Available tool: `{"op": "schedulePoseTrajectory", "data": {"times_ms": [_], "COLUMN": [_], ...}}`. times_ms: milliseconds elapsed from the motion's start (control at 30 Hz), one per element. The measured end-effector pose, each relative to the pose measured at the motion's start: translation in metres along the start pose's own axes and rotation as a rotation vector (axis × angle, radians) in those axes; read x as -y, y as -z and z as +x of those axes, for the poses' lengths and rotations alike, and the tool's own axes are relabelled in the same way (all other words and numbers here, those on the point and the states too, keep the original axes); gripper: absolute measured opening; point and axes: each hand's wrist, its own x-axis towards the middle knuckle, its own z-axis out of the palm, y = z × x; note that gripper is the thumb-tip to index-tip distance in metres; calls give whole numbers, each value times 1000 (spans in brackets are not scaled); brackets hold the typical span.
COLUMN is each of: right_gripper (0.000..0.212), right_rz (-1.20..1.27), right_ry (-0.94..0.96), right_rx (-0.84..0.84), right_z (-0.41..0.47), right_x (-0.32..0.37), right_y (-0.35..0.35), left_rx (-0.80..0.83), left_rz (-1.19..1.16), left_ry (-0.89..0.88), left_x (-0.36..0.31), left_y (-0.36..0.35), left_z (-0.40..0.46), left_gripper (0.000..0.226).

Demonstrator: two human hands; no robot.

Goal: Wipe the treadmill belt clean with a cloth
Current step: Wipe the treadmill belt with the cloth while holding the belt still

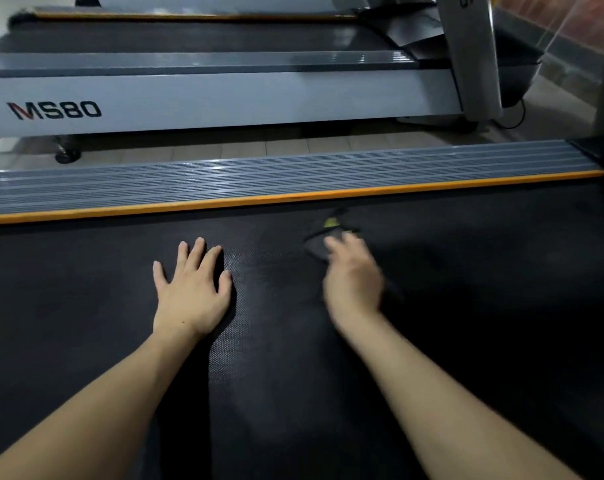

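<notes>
A: Cloth (319,245), where is it now?

B: It lies on the treadmill belt (466,306), near the orange edge strip (293,197), just under the fingertips of the right hand (352,282). It is dark, with a small yellow-green patch, and the picture is blurred there.

A: How will it handle?

B: I judge it soft, thin and light. It will fold and bunch easily, so it is better to press it flat with the palm than to pinch one corner.

A: And the fingers?

B: On the right hand they reach forward onto the cloth; whether they grip it or only press it, I cannot tell. The left hand (191,289) lies flat on the belt, fingers spread, holding nothing.

A: The belt itself?

B: Textured and probably grippy, so the cloth may drag.
</notes>
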Motion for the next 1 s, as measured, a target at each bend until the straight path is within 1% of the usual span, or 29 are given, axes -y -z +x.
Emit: {"op": "schedulePoseTrajectory", "data": {"times_ms": [67,100,133,167,233,333,433,500,567,600,700,767,867,900,967,1000], "right_gripper": [34,37,39,38,36,35,32,31,32,33,35,33,29,29,31,31], "right_rz": [42,75,100,120,102,15,-23,-20,-11,10,95,109,71,35,-33,-28], "right_ry": [155,242,310,355,349,174,127,143,169,223,475,553,492,474,483,490], "right_rx": [94,185,256,273,244,138,105,89,120,148,231,253,254,277,314,321], "right_z": [-29,-41,-46,-43,-25,15,37,38,32,24,-16,-10,41,59,78,78], "right_x": [50,67,70,63,29,-21,-16,-4,-1,-2,-1,4,32,45,62,64], "right_y": [-27,-31,-30,-26,-15,1,-11,-16,-12,-7,5,1,-31,-41,-57,-59], "left_rx": [-3,-7,-9,-4,-1,3,9,7,8,9,0,2,4,2,-8,-7], "left_rz": [-7,-6,0,4,-3,-13,-13,-19,-24,-25,-25,-31,-37,-37,-31,-35], "left_ry": [2,4,2,-1,-4,0,-2,-3,-3,-1,-2,-2,-2,-2,-1,1], "left_x": [1,1,1,1,1,0,-1,0,2,2,2,2,2,2,3,3], "left_y": [0,0,0,0,1,2,2,1,1,1,0,0,-1,-1,-1,-2], "left_z": [0,-1,-1,-1,-1,-2,0,-1,0,0,0,0,0,0,0,2], "left_gripper": [53,53,54,54,53,52,52,52,52,52,53,52,51,50,48,48]}}
